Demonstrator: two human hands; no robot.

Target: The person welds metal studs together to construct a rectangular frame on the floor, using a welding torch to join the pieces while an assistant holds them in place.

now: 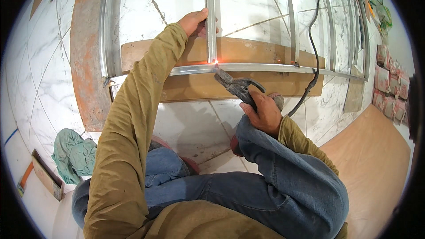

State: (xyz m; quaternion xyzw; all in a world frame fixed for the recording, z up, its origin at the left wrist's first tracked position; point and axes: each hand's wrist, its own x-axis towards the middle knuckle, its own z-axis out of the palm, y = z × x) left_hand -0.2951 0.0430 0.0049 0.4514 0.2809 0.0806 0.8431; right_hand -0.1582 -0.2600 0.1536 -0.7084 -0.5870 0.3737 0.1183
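Left hand point(195, 21) clamped on upright bar point(210, 17), right hand point(264, 113) gripping electrode holder point(237, 86), arc lit at its joint with cross rail point(265, 67); right-hand joints look tacked, this weld underway.

The metal frame point(248, 67) lies on the tiled floor point(186, 124) at twelve o'clock from the person, resting across a wooden board point(248, 48). The left hand point(195, 21) sits at eleven o'clock on an upright bar point(210, 17), just behind the cross rail. The right hand point(264, 111) is at one o'clock, before the rail, with the electrode holder point(237, 86) reaching to the joint point(216, 63). A cable point(313, 40) runs back toward one o'clock. A cloth point(73, 155) lies at nine o'clock; stacked sacks point(392, 88) sit at three o'clock.
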